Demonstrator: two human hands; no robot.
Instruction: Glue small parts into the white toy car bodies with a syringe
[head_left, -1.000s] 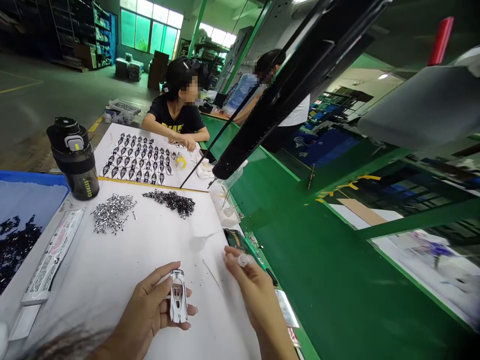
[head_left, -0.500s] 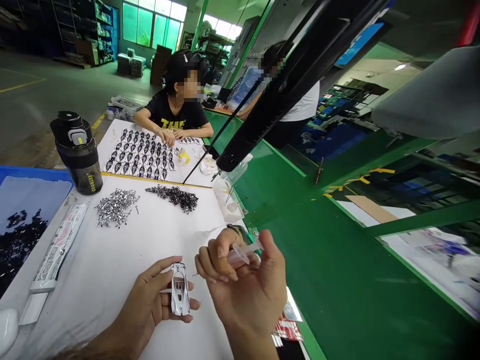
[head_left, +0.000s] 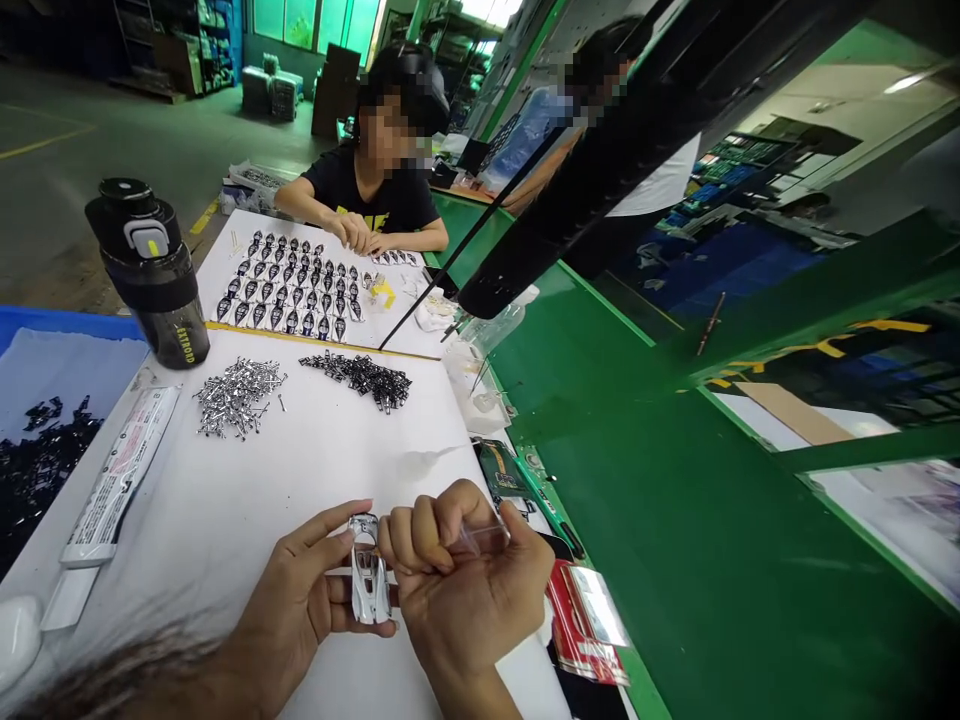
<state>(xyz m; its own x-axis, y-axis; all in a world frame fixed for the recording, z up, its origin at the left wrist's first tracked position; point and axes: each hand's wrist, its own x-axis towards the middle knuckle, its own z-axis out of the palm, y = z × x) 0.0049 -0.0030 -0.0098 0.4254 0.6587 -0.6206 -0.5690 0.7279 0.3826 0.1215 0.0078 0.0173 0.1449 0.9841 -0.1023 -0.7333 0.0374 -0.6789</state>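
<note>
The silver toy car shell (head_left: 370,585) is in the left hand (head_left: 304,585), above the white table (head_left: 300,470), with thumb and fingers grasping it along its left side and from beneath. Right of the shell, the right hand (head_left: 469,580) has its fingers curled round a clear syringe (head_left: 487,540), the thumb at the plunger end; the syringe's tip is hidden, and whether the knuckles touch the shell I cannot tell. Beyond the shell lies a heap of small black parts (head_left: 360,380), with a pile of silver pins (head_left: 238,398) beyond and to its left. Well to the shell's left are a white tube (head_left: 124,475) and, farther beyond, a dark bottle (head_left: 154,270). Right of the shell, past the right hand, lies a red packet (head_left: 570,625). Far beyond the shell, a co-worker (head_left: 360,175) sits behind rows of dark-and-silver pieces (head_left: 291,290), hands together.
</note>
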